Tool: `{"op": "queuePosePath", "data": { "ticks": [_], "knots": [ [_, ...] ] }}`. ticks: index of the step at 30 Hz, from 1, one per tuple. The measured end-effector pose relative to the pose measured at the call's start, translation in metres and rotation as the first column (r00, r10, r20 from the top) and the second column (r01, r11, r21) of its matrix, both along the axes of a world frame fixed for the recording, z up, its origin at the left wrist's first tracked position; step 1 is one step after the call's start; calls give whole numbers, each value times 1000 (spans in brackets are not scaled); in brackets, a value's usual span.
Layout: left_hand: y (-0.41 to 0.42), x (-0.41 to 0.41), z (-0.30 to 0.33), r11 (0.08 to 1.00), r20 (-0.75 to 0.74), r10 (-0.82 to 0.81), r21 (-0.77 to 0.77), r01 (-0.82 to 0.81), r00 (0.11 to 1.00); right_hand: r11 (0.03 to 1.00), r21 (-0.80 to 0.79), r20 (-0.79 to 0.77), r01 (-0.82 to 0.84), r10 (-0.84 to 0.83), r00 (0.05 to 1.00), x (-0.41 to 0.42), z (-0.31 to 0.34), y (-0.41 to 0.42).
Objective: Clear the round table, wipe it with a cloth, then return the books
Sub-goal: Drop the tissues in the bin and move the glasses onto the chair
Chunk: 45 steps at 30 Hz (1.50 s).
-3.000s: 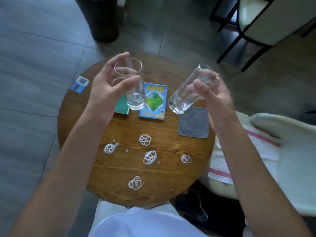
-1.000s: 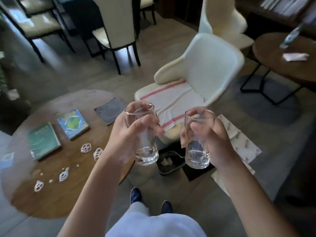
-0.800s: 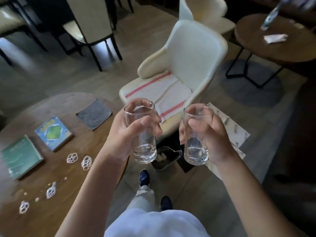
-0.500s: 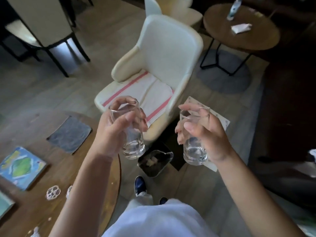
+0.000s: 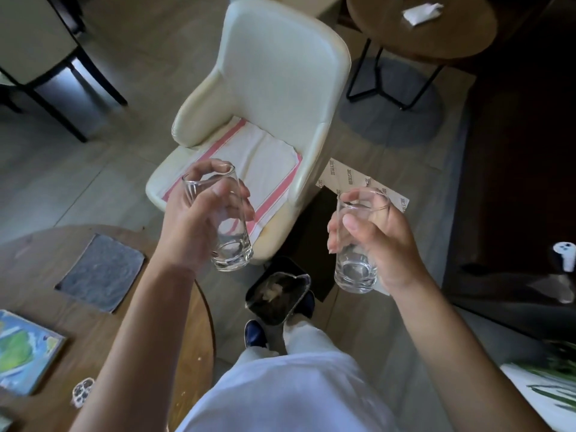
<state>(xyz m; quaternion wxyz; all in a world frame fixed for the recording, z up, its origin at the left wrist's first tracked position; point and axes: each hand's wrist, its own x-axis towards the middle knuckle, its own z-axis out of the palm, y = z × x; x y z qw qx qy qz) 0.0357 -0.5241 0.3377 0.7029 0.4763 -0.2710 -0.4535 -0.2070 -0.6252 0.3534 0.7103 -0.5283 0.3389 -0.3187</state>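
My left hand (image 5: 199, 222) grips a clear drinking glass (image 5: 232, 254) held upright past the right edge of the round wooden table (image 5: 46, 263). My right hand (image 5: 377, 241) holds a second clear glass (image 5: 355, 272) upright over the floor. On the table lie a grey cloth (image 5: 101, 272), a blue and green book (image 5: 21, 353) at the left edge, and a white foam blob (image 5: 82, 389).
A cream armchair (image 5: 280, 82) with a red-striped towel (image 5: 258, 163) stands straight ahead. A small black bin (image 5: 276, 296) sits on the floor by my feet. A second round wooden table (image 5: 436, 35) with a white tissue is at the upper right. Dark-legged chairs are at the upper left.
I have turned right, away from the round table, with both glasses in hand. The table has slid to the lower left of view, and the second table has come closer.
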Motion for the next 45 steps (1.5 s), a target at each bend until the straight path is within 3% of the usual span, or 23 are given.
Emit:
{"op": "queuePosePath", "data": {
  "ticks": [9,17,25,35,41,45],
  "knots": [
    [-73,-18,4,985,132,140,80,-152,981,1000,-9,16,-24,24,1000,-10,-13,-89],
    [-120,-33,7,974,196,60,205,-100,979,998,-1,72,60,-60,996,-26,-17,-146],
    [-184,-3,-8,918,233,182,309,-250,955,992,79,66,102,-107,992,-15,-41,-171],
    [-262,91,-61,916,172,-161,393,82,972,955,155,-89,254,-243,966,61,-73,-212],
    [-291,179,-102,879,315,-45,464,-112,948,964,178,-195,199,-164,967,158,-115,-249],
    [-303,221,-120,856,444,-139,504,-119,885,980,169,-262,106,-59,963,203,-146,-269]
  ]
}}
